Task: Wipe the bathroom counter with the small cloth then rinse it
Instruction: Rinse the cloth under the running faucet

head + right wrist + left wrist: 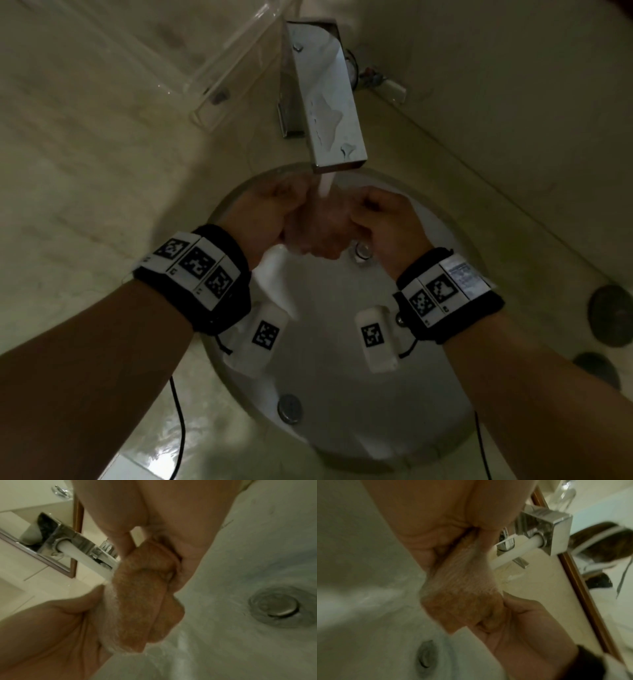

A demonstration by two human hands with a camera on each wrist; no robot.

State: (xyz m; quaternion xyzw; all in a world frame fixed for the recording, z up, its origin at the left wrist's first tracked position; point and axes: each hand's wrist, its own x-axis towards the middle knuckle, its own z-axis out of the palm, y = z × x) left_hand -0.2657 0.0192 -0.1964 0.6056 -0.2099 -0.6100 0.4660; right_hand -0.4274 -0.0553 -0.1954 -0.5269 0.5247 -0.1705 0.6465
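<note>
**Cloth under running tap, both hands gripping**

Small cloth (318, 229): orange-tan, nubby terry weave, soaked and bunched into a thick roll. Held above the sink (342, 428), directly under the spout, stretched between the two hands.

Left hand (263, 219): fingers curled tight round the cloth's left end; in the left wrist view the fabric emerges from the crease of the closed fist.

Right hand (383, 219): fingers and thumb wrapped round the right end, knuckles up. The right wrist view shows the thumb pressed against a fold of the cloth.

Faucet (322, 99): chrome, flat rectangular bar, squared edges, water drops pooled on its top face. Water stream (324, 186) leaves the spout as a smooth white column and strikes the middle of the cloth; runoff falls in a blurred sheet into the bowl.

Sink is round, white, glossy, set under the counter (85, 171), a pale cream stone with faint veining (wet sheen near the front edge). Drain plug (278, 605) is round, dull metal, sitting right of the cloth in the right wrist view. A round metal overflow cap (289, 407) sits on the near wall.

Clear acrylic tray (219, 65), box-shaped, stands on the counter left of the faucet. Both wrists carry black bands with white square-patterned tags.
</note>
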